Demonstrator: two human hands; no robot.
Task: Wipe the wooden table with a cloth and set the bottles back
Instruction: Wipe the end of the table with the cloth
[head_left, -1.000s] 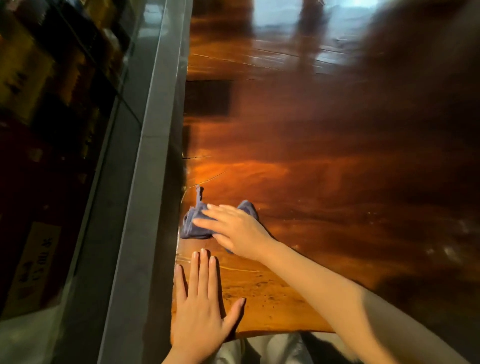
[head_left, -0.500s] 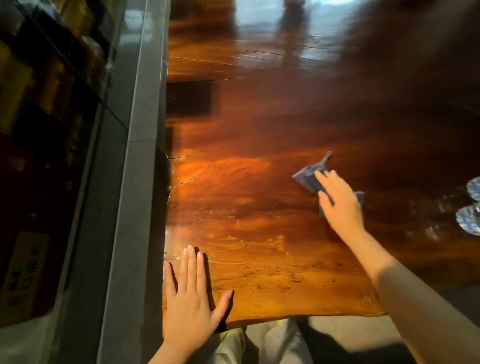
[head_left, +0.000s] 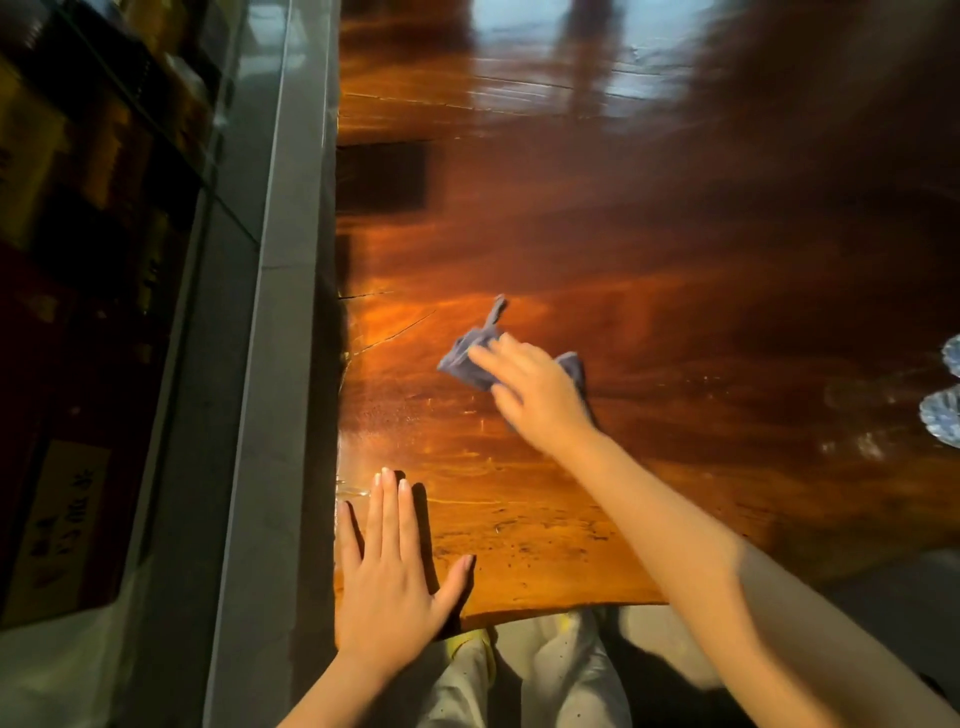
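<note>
Right hand (head_left: 537, 397) blurred, covering much of the cloth (head_left: 467, 356)

Right hand (head_left: 535, 395) blurred; 2 glass objects (head_left: 943, 423) cut off.

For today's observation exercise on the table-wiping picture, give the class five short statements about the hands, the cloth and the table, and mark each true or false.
1. The right hand presses a blue-grey cloth onto the wooden table. True.
2. The left hand holds a bottle. False: it lies flat and open on the table near its near edge.
3. The cloth is spread out smooth and flat. False: it is bunched, with one corner sticking up.
4. Two clear, faceted glass objects show at the right edge of the view. True.
5. The cloth lies under the left hand. False: it is under the right hand, further out on the table.
</note>
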